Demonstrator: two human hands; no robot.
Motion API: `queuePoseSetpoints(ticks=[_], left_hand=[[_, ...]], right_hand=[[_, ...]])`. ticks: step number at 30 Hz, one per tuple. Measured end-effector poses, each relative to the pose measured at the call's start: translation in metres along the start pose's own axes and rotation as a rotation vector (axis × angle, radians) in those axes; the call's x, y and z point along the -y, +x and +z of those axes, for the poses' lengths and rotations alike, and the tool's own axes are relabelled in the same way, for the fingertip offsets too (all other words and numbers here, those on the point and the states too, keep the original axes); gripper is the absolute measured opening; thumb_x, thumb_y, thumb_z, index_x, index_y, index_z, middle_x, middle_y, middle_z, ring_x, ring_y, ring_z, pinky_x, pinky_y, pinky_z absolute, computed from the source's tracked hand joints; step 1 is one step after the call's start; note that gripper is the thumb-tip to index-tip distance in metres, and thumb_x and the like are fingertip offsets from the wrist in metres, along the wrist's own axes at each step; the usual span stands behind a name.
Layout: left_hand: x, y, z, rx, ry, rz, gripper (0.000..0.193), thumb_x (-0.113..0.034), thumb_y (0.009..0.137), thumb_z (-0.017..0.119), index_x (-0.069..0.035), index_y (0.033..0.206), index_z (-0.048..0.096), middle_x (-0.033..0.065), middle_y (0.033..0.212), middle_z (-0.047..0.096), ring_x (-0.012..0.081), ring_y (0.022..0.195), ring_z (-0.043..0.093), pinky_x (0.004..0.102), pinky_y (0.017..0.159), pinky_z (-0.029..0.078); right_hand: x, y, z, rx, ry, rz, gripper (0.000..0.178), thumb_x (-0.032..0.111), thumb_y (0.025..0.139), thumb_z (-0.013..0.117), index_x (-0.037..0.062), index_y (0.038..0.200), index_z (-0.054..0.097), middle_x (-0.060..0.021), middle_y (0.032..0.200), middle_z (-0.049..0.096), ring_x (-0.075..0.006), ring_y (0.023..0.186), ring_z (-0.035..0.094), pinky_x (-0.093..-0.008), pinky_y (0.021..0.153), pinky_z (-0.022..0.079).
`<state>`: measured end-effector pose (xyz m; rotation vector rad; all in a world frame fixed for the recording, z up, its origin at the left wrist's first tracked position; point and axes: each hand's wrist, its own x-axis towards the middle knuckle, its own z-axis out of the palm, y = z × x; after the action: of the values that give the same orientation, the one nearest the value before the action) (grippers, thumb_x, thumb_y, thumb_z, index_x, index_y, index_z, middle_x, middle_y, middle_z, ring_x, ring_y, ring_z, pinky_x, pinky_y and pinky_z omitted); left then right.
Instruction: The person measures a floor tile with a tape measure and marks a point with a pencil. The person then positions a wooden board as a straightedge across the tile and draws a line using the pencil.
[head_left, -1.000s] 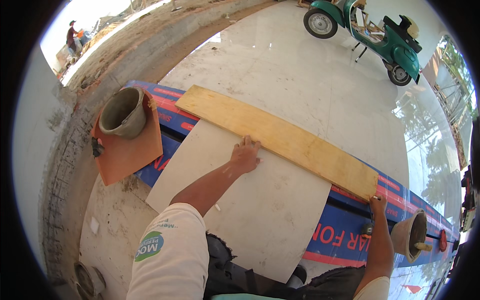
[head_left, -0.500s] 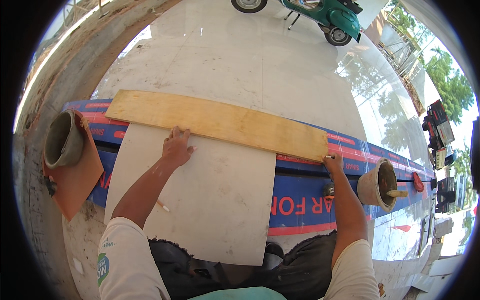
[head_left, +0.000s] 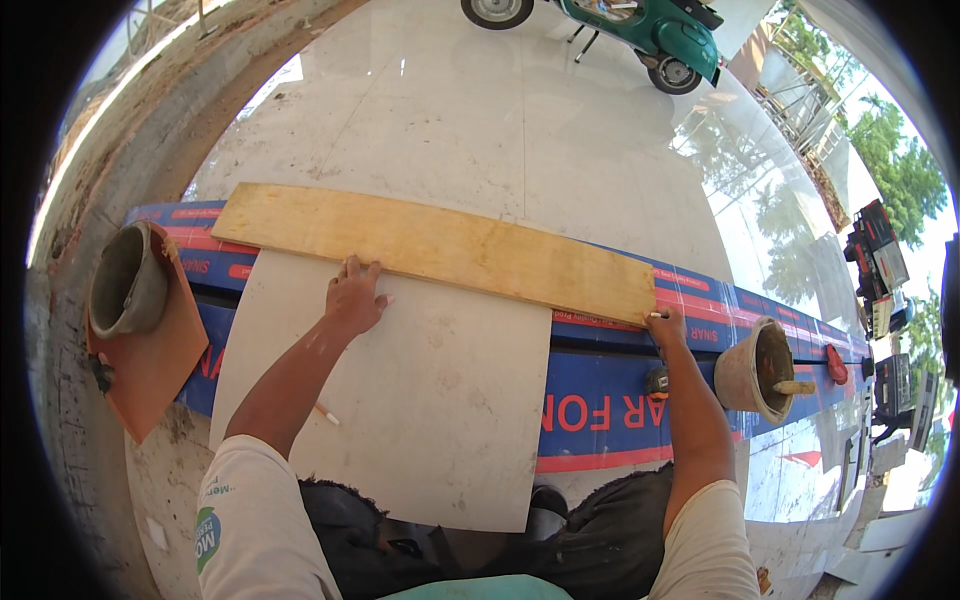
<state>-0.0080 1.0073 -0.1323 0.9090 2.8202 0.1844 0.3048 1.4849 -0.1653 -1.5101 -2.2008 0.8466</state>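
Observation:
A long plywood board (head_left: pixel 435 240) lies across the far part of a large pale tile (head_left: pixel 440 400). My left hand (head_left: pixel 353 300) rests palm-down on the tile, fingers apart, its fingertips against the board's near edge. At the board's right end, by the near corner, my right hand (head_left: pixel 668 328) is closed around a thin pale stick (head_left: pixel 656 316); most of it is hidden, so its kind is unclear. On the tile beside my left forearm lies a short white stick (head_left: pixel 327 413) with an orange-brown end. A tape measure (head_left: pixel 657 381) sits next to my right forearm.
Blue and red printed cartons (head_left: pixel 600 405) lie under the tile. On the left, a grey bucket (head_left: pixel 128 280) stands on an orange-brown sheet (head_left: pixel 165 375). To the right is a bucket (head_left: pixel 738 372) with a wooden handle sticking out. A green scooter (head_left: pixel 660 35) stands beyond on the glossy floor.

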Motion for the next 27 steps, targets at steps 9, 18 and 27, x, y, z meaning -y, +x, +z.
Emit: queuePoseSetpoints(ticks=[9,18,27], left_hand=[[-0.002,0.004,0.0,-0.012,-0.016,0.011,0.066,-0.039,0.086,0.065,-0.01,0.14,0.041,0.0308,0.144,0.03,0.0416,0.134,0.033,0.0479,0.103,0.034],[0.007,0.002,0.008,-0.105,0.033,0.018,0.06,-0.038,0.088,0.061,-0.005,0.135,0.043,0.0297,0.137,0.04,0.0397,0.131,0.038,0.0487,0.102,0.032],[0.051,0.018,-0.004,-0.212,0.033,-0.125,0.041,-0.032,0.088,0.061,-0.006,0.119,0.052,0.0192,0.115,0.054,0.032,0.114,0.052,0.0461,0.092,0.039]], right_hand=[[-0.01,0.02,-0.009,-0.049,-0.344,-0.108,0.033,0.031,0.073,0.074,0.0019,0.086,0.065,-0.0138,0.081,0.066,-0.0238,0.075,0.062,-0.0405,0.068,0.047],[0.082,-0.032,-0.031,-0.148,-0.463,-0.105,0.053,0.052,0.094,0.042,0.0029,0.1,0.061,-0.0242,0.103,0.065,-0.0424,0.1,0.06,-0.0521,0.082,0.045],[0.151,-0.05,-0.033,-0.168,-0.251,-0.363,0.039,0.042,0.095,0.048,0.0059,0.092,0.063,-0.023,0.088,0.065,-0.0432,0.085,0.061,-0.0499,0.071,0.045]])
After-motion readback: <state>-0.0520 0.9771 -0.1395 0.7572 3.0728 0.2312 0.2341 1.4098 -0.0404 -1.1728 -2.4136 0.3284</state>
